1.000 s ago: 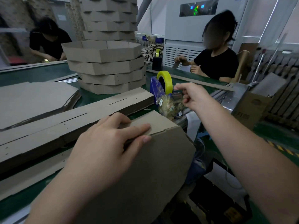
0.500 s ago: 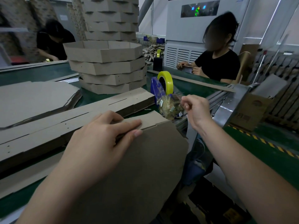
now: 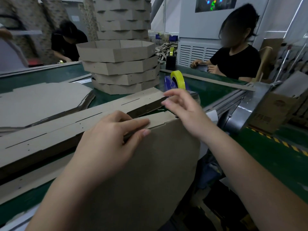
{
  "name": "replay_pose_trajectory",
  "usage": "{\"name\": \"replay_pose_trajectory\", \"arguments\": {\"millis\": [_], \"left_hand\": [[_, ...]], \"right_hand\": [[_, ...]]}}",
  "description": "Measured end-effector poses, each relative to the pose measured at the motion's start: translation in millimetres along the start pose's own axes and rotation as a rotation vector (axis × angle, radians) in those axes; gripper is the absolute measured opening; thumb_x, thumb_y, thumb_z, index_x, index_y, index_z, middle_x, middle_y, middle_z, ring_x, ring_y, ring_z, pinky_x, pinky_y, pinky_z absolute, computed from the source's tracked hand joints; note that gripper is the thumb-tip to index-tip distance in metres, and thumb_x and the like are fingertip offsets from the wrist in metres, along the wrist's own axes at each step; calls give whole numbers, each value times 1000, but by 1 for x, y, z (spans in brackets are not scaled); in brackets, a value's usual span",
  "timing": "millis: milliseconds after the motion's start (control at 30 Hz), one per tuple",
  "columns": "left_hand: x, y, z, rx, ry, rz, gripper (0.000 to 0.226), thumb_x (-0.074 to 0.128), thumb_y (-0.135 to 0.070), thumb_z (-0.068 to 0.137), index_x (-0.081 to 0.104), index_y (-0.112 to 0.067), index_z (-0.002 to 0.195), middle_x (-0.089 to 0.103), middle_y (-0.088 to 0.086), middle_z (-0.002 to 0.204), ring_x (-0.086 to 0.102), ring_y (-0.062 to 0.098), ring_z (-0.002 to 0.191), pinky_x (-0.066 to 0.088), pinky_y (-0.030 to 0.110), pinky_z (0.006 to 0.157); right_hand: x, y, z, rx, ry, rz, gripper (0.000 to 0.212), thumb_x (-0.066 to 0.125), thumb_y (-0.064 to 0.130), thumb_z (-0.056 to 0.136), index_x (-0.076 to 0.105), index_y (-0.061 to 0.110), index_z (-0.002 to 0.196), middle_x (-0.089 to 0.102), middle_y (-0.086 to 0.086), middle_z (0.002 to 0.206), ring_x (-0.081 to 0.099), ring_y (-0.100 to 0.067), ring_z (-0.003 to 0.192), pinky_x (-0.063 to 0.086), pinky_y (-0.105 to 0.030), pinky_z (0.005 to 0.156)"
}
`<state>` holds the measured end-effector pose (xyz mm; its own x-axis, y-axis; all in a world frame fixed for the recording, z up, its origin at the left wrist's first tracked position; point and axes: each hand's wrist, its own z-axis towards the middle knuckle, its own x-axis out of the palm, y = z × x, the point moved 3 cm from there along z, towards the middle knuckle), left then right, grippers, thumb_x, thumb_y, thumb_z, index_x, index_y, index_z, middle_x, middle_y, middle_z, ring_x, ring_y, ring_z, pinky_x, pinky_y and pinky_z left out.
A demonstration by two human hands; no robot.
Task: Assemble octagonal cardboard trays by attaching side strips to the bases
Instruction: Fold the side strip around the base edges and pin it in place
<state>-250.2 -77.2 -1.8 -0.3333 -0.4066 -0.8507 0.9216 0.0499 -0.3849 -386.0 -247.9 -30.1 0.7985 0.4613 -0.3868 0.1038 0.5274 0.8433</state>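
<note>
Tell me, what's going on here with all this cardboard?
A person is building a cardboard tray. Their left hand pinches a folded strip against the top edge of a flat eight-sided base, which is tipped up on edge. The right hand hovers just beyond the strip's end, fingers loose, holding nothing I can make out. A yellow tape roll sits right behind it, and a stack of finished trays stands further back.

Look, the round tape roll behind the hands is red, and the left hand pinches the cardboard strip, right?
No. The head view shows the round tape roll is yellow, not red. The left hand does pinch the brown cardboard strip.
</note>
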Motion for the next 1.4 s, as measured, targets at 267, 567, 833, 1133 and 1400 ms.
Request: {"name": "replay_pose_trajectory", "arguments": {"millis": [267, 567, 833, 1133, 1400], "left_hand": [[0, 2, -2, -5, -8, -22, 50, 31, -67, 78, 55, -55, 120, 52, -22, 107, 51, 3, 100, 49, 37, 83], [2, 3, -3, -42, -11, 3, 47, 28, -65, 80, 54, -58, 119, 53, -19, 106, 51, 5, 101, 48, 36, 82], [2, 4, -4, -41, 4, 43, 44, 29, -63, 83, 53, -59, 120, 52, -17, 107, 50, 6, 102, 47, 36, 83], [1, 2, -5, -2, 55, 110, 44, 20, -63, 91, 45, -59, 128, 48, -16, 113, 45, 7, 106, 45, 34, 87], [2, -3, -11, 42, 23, 123, 46, 30, -56, 87, 49, -54, 128, 52, -9, 113, 48, 13, 107, 46, 34, 84]], "right_hand": [[15, 10, 17, 112, 282, 43, 25, 62, 18, 94, 56, 14, 118, 47, 6, 64, 46, -5, 60, 37, -18, 62], [22, 5, 15, 89, 271, 20, 21, 59, 18, 96, 56, 12, 116, 44, -7, 72, 43, -18, 75, 36, -28, 73], [15, 13, 9, 8, 84, -109, 21, 66, 23, 91, 63, 18, 111, 58, -3, 101, 56, -11, 89, 42, -14, 80], [35, 44, -72, -47, -238, 433, 16, 62, 21, 84, 71, 8, 86, 57, 15, 55, 51, 2, 52, 38, -8, 51], [58, 30, -82, 310, -313, 653, 23, 67, 15, 86, 72, 11, 64, 33, 3, 43, 25, -3, 37, 20, -13, 37]]}}
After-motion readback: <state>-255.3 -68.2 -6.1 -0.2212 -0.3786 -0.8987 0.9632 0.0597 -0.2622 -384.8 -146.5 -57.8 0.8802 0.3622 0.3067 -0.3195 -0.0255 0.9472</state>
